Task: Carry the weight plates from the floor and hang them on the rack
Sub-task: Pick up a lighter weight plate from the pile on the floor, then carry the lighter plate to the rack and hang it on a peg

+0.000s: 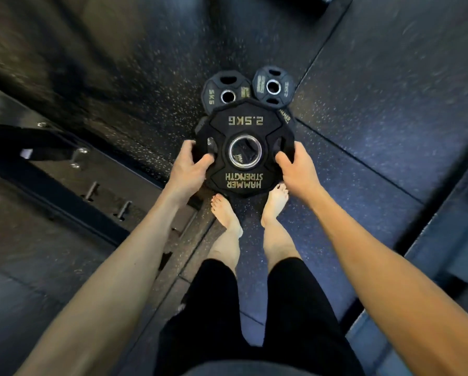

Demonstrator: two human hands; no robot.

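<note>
A person standing barefoot on dark speckled rubber flooring [363, 104] holds a black weight plate [245, 147] out in front of the body, above the feet and clear of the floor. The plate is many-sided with a metal-ringed centre hole, and its raised lettering reads upside down from this view: "2.5KG" on the far half and "HAMMER STRENGTH" on the near half. The left hand [188, 165] grips the plate's left edge, fingers curled round the rim and the thumb pressed onto the face beside a grip slot. The right hand [298, 166] grips the right edge the same way, thumb on the face and fingers wrapped behind. Directly under the held plate, another plate [285, 116] lies on the floor, mostly hidden, with only a sliver showing at the right that carries "HAMMER". Farther away, two more black plates lie flat on the floor just beside each other: the left one [226, 90] is marked "5KG", and the right one [273, 86] has writing too blurred to read with certainty. To the left, a dark metal frame [51, 169] with bolts and short pegs runs across the floor. The person wears black shorts [254, 321].
</note>
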